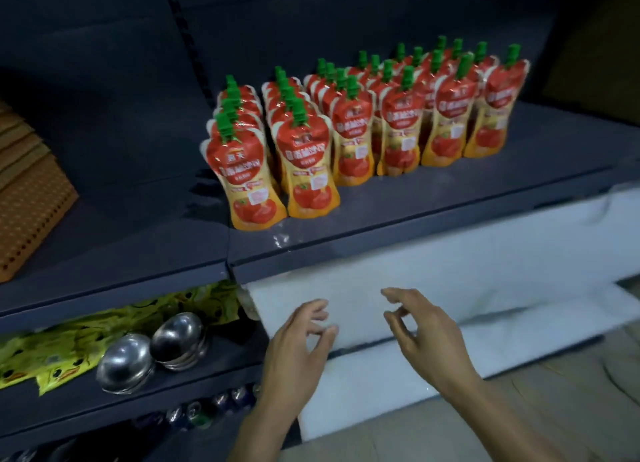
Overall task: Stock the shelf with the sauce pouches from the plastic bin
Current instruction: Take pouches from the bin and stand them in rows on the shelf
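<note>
Your left hand [298, 344] and right hand [422, 326] hang empty, fingers loose. The sauce pouches [311, 170] at twelve o'clock are likely soft and slippery; pinch the necks.

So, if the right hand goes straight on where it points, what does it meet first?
The right hand would probably meet the white plastic bin, below the shelf edge; depth is unclear.

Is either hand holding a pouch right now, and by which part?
Nothing is held. The left hand and right hand hover empty, fingers loosely curled, below the shelf edge; the sauce pouches stand on the shelf.
</note>
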The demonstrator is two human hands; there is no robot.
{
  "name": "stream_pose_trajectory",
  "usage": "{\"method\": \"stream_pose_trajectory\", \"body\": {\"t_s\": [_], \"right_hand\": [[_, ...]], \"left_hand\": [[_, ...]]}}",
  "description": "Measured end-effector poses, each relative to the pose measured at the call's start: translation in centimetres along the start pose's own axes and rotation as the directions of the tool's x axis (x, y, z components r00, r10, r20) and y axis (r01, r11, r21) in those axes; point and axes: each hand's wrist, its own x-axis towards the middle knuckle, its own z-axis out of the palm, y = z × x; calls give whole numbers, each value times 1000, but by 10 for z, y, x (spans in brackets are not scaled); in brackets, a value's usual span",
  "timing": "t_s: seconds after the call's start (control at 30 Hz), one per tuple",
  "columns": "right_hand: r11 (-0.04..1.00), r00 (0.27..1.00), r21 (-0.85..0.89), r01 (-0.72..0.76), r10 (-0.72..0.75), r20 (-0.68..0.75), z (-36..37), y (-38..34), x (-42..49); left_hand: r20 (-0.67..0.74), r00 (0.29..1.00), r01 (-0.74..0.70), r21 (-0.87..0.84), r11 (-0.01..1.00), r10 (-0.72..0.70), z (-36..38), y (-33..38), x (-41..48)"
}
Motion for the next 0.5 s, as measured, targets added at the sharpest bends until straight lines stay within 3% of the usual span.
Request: {"method": "stream_pose_trajectory", "body": {"t_s": [0.13,0.23,0.37,0.5], "right_hand": [[967,954,-94,-236,249,168,-19,44,-44],[931,907,-101,-351,365,210,-43,79,-84],[861,851,-125,-493,507,138,-97,119,-148],[776,785,-150,-612,619,-3,-169,154,-223]], "left_hand": [[185,977,134,-163,978,-103,54,5,-14],[310,940,184,-113,976,-141,98,15,-29],[458,883,142,-50,989,-103,163,60,-58],[588,809,-18,-22,1000,27,241,127,-98]]}}
